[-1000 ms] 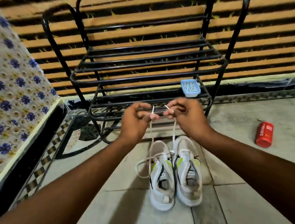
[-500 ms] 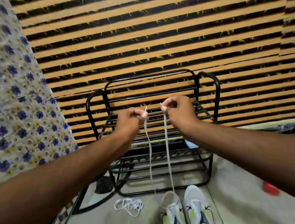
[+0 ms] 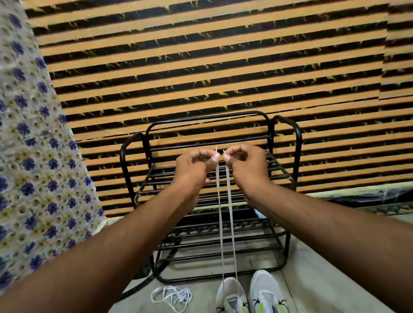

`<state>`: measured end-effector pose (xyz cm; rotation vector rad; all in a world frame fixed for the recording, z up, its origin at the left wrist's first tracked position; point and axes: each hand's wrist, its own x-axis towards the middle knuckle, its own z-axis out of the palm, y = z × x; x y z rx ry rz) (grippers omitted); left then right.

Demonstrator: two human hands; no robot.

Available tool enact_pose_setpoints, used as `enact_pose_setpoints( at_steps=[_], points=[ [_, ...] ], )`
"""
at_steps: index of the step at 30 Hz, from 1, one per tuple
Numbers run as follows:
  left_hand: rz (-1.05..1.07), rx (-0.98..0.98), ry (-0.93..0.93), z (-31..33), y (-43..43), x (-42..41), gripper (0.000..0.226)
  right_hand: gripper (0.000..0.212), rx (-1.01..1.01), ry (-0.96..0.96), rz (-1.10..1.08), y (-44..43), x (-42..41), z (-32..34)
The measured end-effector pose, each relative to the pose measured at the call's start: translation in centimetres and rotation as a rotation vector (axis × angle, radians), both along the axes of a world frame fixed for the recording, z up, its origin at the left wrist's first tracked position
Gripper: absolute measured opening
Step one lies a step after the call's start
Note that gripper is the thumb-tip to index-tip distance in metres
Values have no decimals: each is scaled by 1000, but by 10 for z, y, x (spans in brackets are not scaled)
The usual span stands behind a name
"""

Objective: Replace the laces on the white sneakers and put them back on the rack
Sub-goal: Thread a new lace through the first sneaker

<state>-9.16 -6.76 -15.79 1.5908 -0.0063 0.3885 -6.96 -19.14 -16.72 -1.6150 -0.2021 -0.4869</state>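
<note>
Above the floor [image 3: 316, 283], in front of the black rack [image 3: 205, 117], both hands are raised side by side, nearly touching. Left hand [image 3: 194, 167]: thumb and forefinger pinch one tip of the white lace [image 3: 220, 229]. Right hand [image 3: 245, 164]: thumb and forefinger pinch the other tip. Both strands hang taut, parallel and close together, down to the left-side sneaker [image 3: 230, 302], entering it near the toe. Right-side sneaker [image 3: 268, 297] stands just beside it, toes toward the rack; both rest on the floor. A loose lace [image 3: 172, 298] lies tangled on the floor, left of the sneakers, near the rack base
</note>
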Motion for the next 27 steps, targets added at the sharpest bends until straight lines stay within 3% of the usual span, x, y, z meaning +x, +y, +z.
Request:
enact_pose_setpoints(
  at_steps=[9, 27],
  points=[
    [35, -28, 1, -6, 0, 8, 6, 29, 155, -31, 26, 3, -4, -5],
    [17, -34, 1, -5, 8, 0, 2, 26, 162, -37, 68, -1, -2, -8]
  ],
)
